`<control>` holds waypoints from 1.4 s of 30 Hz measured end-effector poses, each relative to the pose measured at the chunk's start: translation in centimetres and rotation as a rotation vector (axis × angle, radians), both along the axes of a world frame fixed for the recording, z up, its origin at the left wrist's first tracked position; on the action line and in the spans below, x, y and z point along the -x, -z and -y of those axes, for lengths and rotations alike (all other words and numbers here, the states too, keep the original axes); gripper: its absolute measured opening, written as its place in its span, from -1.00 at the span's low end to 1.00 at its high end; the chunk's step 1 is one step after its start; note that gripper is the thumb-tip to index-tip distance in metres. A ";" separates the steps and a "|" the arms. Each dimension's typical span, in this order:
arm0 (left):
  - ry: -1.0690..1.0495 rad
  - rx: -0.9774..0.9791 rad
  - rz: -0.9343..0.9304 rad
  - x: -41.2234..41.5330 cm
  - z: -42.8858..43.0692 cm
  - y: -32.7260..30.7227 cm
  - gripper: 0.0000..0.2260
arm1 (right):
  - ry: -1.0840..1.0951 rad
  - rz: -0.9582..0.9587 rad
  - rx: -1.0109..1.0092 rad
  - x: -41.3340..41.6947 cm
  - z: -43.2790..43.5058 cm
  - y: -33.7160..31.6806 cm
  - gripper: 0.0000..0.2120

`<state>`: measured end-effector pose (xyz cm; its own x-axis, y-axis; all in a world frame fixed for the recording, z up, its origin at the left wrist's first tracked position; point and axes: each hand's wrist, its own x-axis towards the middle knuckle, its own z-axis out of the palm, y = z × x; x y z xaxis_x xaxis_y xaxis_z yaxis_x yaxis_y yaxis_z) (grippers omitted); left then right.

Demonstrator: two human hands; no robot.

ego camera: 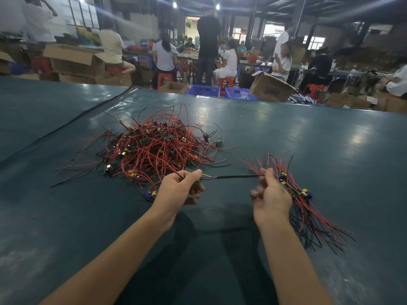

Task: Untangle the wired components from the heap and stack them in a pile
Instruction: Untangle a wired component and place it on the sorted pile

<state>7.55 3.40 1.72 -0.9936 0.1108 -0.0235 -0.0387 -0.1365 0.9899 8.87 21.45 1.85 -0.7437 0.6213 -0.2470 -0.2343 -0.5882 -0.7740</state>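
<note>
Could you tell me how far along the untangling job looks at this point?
Done: a small pile of straightened components lies at the right. In hand: the left hand and right hand pinch one wired component stretched between them. Left: most of the job, since the tangled heap is far bigger.

the fingers of the left hand (180,190) cover most of the green board (187,170) they pinch; only its top edge shows. the right hand (271,199) hides the near side of the pile (296,191) and the end of the black sleeved wire (235,176) it pinches. in the heap (154,148) the lower components lie buried under red wires, too tangled to count. both forearms (123,249) and the table (308,139) run off the bottom edge. the people (164,53) behind are blurred.
</note>
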 end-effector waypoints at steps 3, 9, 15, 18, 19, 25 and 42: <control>-0.098 -0.096 0.040 0.6 1.1 -0.4 -0.80 | 0.096 0.011 0.066 -0.3 -2.4 0.1 -0.77; -0.087 -0.100 0.049 0.8 1.1 0.0 -0.82 | 0.023 0.005 -0.055 0.0 -0.9 0.3 -0.75; -0.033 -0.079 0.059 0.7 0.7 0.6 -0.77 | -0.152 0.068 -0.249 0.0 1.9 0.8 -0.77; 0.001 -0.065 0.059 0.7 0.7 0.7 -0.73 | -0.151 0.082 -0.289 0.0 2.1 0.9 -0.78; 0.011 -0.058 0.055 0.7 0.7 0.7 -0.75 | -0.147 0.081 -0.294 0.0 2.1 1.0 -0.78; 0.029 0.008 0.031 0.7 0.4 0.7 -0.79 | -0.057 0.041 -0.277 0.0 1.5 0.8 -0.76; -0.016 -0.020 0.010 0.8 0.9 0.7 -0.84 | 0.186 -0.023 -0.166 -0.2 0.0 0.3 -0.77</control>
<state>6.73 2.49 1.05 -0.9950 0.0952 -0.0312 -0.0459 -0.1570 0.9865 9.06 21.42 1.55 -0.6173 0.7784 -0.1143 -0.3452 -0.3985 -0.8497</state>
